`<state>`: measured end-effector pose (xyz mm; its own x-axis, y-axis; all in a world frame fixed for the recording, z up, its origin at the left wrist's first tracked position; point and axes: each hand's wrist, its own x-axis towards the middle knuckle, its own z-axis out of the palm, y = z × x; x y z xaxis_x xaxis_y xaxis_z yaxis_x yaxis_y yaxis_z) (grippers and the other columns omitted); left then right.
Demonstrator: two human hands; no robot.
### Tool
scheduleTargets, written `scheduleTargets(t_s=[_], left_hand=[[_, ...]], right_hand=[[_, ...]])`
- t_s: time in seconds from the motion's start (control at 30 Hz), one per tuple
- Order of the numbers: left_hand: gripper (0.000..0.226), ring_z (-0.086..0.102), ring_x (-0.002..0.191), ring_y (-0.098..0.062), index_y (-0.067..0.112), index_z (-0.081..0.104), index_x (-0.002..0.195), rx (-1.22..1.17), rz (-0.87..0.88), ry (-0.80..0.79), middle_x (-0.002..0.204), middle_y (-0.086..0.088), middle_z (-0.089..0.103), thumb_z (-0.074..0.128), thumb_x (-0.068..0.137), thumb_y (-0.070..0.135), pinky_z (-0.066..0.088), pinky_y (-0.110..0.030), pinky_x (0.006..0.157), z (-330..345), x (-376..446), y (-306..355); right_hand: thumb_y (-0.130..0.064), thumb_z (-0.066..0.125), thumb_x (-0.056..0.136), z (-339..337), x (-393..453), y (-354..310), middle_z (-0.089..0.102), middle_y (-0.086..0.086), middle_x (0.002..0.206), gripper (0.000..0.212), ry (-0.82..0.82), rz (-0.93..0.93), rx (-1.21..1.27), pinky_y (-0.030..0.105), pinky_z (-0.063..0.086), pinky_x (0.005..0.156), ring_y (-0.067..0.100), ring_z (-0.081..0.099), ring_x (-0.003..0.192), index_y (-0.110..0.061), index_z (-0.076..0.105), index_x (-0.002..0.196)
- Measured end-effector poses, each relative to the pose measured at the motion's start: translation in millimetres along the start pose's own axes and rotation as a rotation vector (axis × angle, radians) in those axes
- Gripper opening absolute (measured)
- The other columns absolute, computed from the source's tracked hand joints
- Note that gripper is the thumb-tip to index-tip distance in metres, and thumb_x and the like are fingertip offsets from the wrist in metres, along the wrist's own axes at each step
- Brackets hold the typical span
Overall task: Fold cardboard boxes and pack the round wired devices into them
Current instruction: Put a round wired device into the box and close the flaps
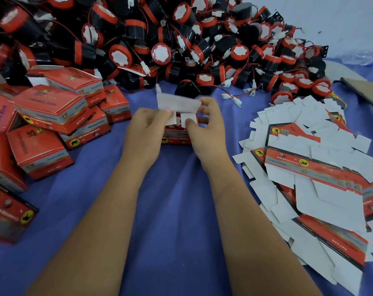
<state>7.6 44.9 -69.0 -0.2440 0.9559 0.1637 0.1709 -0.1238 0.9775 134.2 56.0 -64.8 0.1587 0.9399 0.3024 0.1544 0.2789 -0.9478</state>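
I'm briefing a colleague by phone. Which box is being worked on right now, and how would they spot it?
Start at the blue cloth, with the device pile behind. The box being folded sits in the centre, between the left hand and right hand. Unlike the closed boxes on the left, its white flaps still stand open.

Centre of frame: small red printed box (177, 133) standing on the blue cloth, top open, white lid flap (178, 104) raised and side flaps half folded. Across the top: big heap of round black-and-red devices (160, 39) with white faces, red wires and white plugs. Left: closed red boxes (51, 116) stacked unevenly. Right: loose pile of flat unfolded cartons (313, 178), mostly white side up.
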Motion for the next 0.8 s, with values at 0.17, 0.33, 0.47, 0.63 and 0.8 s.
scheduleTargets(t_s=[0.17, 0.33, 0.47, 0.63, 0.8], left_hand=[[0.022, 0.055, 0.11, -0.004, 0.025, 0.053, 0.112, 0.092, 0.108, 0.069, 0.126, 0.003, 0.055, 0.063, 0.095, 0.015, 0.051, -0.021, 0.091, -2, 3, -1], [0.036, 0.056, 0.1, 0.011, 0.027, 0.069, 0.098, 0.129, 0.301, -0.042, 0.108, 0.015, 0.061, 0.058, 0.092, -0.007, 0.045, -0.008, 0.081, -8, 5, -3], [0.032, 0.058, 0.111, -0.006, 0.016, 0.074, 0.099, -0.029, 0.163, -0.177, 0.115, 0.003, 0.066, 0.046, 0.091, 0.002, 0.046, -0.02, 0.083, -19, 9, -3], [0.031, 0.053, 0.113, 0.003, 0.025, 0.072, 0.105, 0.119, 0.204, -0.197, 0.125, 0.011, 0.059, 0.061, 0.089, 0.0, 0.044, -0.007, 0.083, -18, 7, -5], [0.035, 0.045, 0.107, 0.023, 0.022, 0.067, 0.117, 0.311, 0.318, -0.162, 0.122, 0.013, 0.057, 0.066, 0.091, 0.0, 0.032, 0.002, 0.092, -15, 9, -9]], right_hand=[[0.003, 0.054, 0.085, -3, 3, 3, 0.064, 0.006, 0.094, 0.03, -0.021, 0.01, -0.017, 0.039, 0.054, 0.075, 0.024, 0.061, 0.097, -0.026, 0.055, 0.077], [0.012, 0.04, 0.08, -9, 3, 4, 0.066, -0.002, 0.088, 0.044, 0.019, 0.058, 0.011, 0.028, 0.05, 0.065, 0.018, 0.061, 0.084, -0.025, 0.063, 0.072], [0.013, 0.037, 0.081, -17, 8, 5, 0.07, 0.006, 0.11, 0.046, 0.033, 0.181, 0.174, 0.038, 0.054, 0.084, 0.021, 0.063, 0.107, -0.014, 0.072, 0.07], [-0.001, 0.052, 0.09, -20, 5, 5, 0.054, -0.003, 0.138, 0.034, -0.193, 0.136, 0.018, 0.027, 0.045, 0.103, 0.008, 0.049, 0.127, -0.017, 0.071, 0.113], [-0.001, 0.055, 0.095, -15, 3, 10, 0.047, -0.001, 0.147, 0.037, -0.178, -0.007, -0.201, 0.018, 0.037, 0.107, 0.009, 0.043, 0.133, -0.014, 0.061, 0.129]])
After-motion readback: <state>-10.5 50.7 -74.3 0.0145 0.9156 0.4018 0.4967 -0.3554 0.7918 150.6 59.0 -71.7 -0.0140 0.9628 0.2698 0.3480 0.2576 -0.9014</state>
